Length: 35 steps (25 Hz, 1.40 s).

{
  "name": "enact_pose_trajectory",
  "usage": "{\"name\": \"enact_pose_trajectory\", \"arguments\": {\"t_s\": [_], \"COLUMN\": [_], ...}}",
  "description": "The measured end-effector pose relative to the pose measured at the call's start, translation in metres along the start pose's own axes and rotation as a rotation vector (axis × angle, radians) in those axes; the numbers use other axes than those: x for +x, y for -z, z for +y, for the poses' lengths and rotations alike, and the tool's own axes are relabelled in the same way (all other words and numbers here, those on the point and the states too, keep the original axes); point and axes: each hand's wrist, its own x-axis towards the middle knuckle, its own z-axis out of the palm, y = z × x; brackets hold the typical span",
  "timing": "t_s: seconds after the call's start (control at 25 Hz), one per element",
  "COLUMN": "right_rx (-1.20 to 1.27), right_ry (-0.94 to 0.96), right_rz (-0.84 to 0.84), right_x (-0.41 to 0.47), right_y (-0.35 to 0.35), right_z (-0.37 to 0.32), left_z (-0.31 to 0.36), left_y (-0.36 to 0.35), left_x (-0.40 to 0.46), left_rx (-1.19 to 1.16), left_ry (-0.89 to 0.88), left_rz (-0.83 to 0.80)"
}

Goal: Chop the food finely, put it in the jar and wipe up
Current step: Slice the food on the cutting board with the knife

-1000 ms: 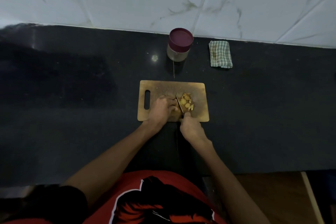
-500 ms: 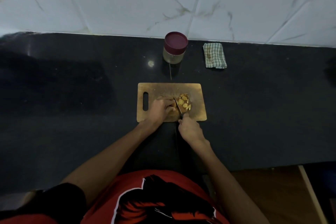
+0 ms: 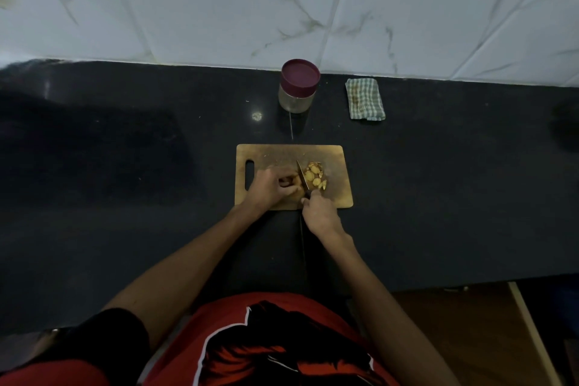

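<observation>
While I lean over it, the black worktop (image 3: 125,197) runs w/ a white marble-tile wall (image 3: 282,3) along its far edge. Nearest me is my red shirt (image 3: 250,348) w/ a black print, both forearms reaching fwd from it.

Centre of the worktop: wooden chopping board (image 3: 338,163), lying flat, handle slot on its left end.

Behind the board, near the wall, stands the jar (image 3: 297,89), upright, maroon lid on; can't tell what's inside. Just right of the jar, apart from it, lies a folded green-check cloth (image 3: 365,99), w/ a brownish stain on top.

My left hand (image 3: 271,186) rests on the board's left half, fingers curled down, clenched round the uncut piece of food; the piece itself is mostly hidden under them, so can't say much abt it. My right hand (image 3: 319,213) sits at the board's near edge, fingers wrapped round the knife (image 3: 302,177) handle, index finger laid fwd toward the blade. Blade points away from me, angled slightly left, lying betw. my left fingertips and the cut pile.

Sliced food (image 3: 315,178): small yellowish pieces heaped on the board, just right of the blade, roughly mid-board.

Smallest: a pale glint (image 3: 257,116) on the worktop, left of the jar.
</observation>
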Motion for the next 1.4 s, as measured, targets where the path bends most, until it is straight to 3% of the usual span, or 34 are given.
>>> {"name": "enact_pose_trajectory", "arguments": {"t_s": [0.4, 0.84, 1.4], "right_rx": [0.093, 0.148, 0.019], "right_ry": [-0.003, 0.040, 0.057], "right_rz": [-0.017, 0.014, 0.013], "right_x": [0.000, -0.006, -0.008], "right_y": [0.005, 0.022, 0.010], "right_z": [0.004, 0.017, 0.006], "left_z": [-0.003, 0.007, 0.004], "left_y": [0.002, -0.003, -0.004], "left_x": [-0.003, 0.009, 0.009], "left_rx": [-0.120, 0.062, 0.049], "left_ry": [0.104, 0.037, 0.098], "left_rz": [0.003, -0.045, -0.087]}}
